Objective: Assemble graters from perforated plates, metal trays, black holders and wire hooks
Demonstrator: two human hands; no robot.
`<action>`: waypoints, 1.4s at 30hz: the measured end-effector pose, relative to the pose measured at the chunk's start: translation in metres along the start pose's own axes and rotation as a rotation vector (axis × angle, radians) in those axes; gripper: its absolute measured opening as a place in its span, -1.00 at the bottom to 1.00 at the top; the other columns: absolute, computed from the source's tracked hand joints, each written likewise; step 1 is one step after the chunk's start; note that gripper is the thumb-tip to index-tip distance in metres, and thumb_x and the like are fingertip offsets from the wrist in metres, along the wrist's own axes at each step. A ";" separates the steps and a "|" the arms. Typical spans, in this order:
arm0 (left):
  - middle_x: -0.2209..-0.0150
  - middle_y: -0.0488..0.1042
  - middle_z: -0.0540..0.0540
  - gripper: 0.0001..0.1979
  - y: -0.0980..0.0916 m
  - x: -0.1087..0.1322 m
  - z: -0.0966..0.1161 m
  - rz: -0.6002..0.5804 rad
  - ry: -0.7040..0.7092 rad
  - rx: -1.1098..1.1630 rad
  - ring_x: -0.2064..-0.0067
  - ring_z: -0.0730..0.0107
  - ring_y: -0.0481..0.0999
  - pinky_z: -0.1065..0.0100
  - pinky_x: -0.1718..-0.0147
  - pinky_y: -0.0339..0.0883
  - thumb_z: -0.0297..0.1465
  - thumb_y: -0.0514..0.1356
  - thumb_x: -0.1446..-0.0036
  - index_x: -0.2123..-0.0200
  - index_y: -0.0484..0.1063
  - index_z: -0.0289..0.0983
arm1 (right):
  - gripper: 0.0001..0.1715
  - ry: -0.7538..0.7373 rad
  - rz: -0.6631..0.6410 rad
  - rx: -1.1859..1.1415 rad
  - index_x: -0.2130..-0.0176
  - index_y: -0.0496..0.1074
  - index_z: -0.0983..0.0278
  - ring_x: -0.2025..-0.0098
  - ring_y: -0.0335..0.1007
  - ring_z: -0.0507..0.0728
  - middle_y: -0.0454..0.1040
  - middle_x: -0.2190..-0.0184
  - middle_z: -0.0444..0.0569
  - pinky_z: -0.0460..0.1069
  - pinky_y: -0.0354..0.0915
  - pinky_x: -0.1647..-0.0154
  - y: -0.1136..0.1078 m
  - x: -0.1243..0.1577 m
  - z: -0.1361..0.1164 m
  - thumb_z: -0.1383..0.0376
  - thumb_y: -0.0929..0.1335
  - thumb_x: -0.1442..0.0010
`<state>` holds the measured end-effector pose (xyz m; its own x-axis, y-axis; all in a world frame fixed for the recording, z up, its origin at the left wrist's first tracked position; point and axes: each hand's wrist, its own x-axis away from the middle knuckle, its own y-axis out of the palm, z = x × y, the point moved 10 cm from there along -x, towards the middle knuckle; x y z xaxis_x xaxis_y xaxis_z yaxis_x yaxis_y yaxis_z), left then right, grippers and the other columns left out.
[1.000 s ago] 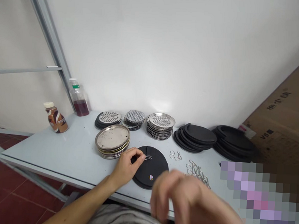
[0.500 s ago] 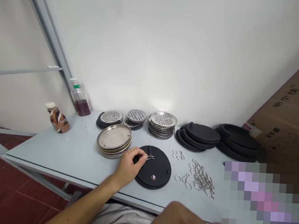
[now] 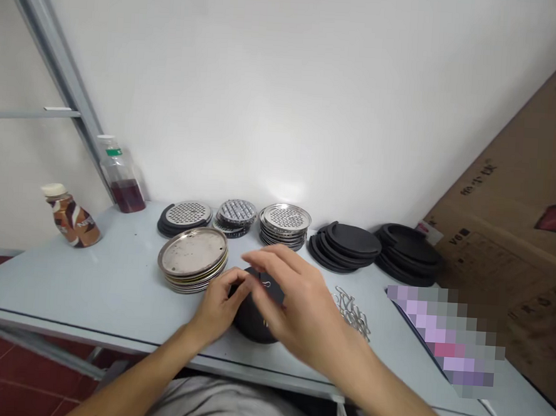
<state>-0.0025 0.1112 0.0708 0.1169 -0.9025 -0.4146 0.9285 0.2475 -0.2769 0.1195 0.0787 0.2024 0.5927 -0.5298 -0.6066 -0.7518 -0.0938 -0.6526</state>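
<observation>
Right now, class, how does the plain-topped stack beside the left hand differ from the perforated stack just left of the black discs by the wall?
The plain-topped stack has a mostly solid top; the perforated stack is topped with many openings. The plain-topped stack sits closer in view; the perforated stack sits farther back. Both are stacks of round, silvery pieces.

Pale grey table (image 3: 127, 286) across the lower frame.
Two bottles (image 3: 76, 224) stand at left; metal disc stacks (image 3: 193, 256) and a black disc (image 3: 252, 322) occupy the centre; wire clips (image 3: 355, 314) and black plates (image 3: 351, 245) lie right.
</observation>
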 end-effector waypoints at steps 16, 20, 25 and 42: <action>0.41 0.35 0.03 -0.73 0.011 0.003 -0.010 -0.103 -0.039 0.016 0.34 0.41 0.33 0.42 0.30 0.23 -0.25 0.09 -0.33 0.36 0.40 -0.28 | -0.56 -0.149 -0.115 0.407 -0.15 0.24 0.46 0.42 0.32 0.14 0.37 0.36 0.04 0.00 0.36 0.46 0.084 0.061 0.073 0.52 0.12 -0.31; 0.41 0.37 0.02 -0.74 0.011 0.002 -0.012 -0.104 -0.050 0.020 0.34 0.41 0.34 0.42 0.30 0.23 -0.25 0.12 -0.32 0.36 0.42 -0.28 | -0.55 -0.196 -0.074 0.490 -0.14 0.21 0.49 0.39 0.33 0.16 0.38 0.35 0.06 0.02 0.39 0.43 0.089 0.066 0.073 0.56 0.13 -0.28; 0.43 0.42 0.01 -0.75 0.011 0.001 -0.015 -0.098 -0.070 0.031 0.35 0.41 0.38 0.43 0.33 0.27 -0.25 0.15 -0.29 0.36 0.44 -0.29 | -0.60 -0.202 -0.047 0.589 -0.07 0.26 0.53 0.38 0.36 0.20 0.39 0.36 0.10 0.05 0.41 0.41 0.095 0.067 0.073 0.56 0.13 -0.26; 0.21 0.60 -0.07 -0.76 0.003 0.005 -0.019 0.005 -0.006 0.109 0.19 0.33 0.60 0.36 0.13 0.47 -0.38 0.28 -0.19 0.06 0.57 -0.19 | -0.71 0.166 -0.014 0.106 0.05 0.38 0.34 0.24 0.50 0.19 0.50 0.26 0.12 0.07 0.44 0.22 0.074 0.061 0.115 0.43 0.15 -0.37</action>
<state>-0.0057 0.1142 0.0519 0.1235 -0.9033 -0.4109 0.9606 0.2127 -0.1789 0.1335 0.1360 0.0647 0.5404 -0.6618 -0.5197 -0.7042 -0.0176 -0.7098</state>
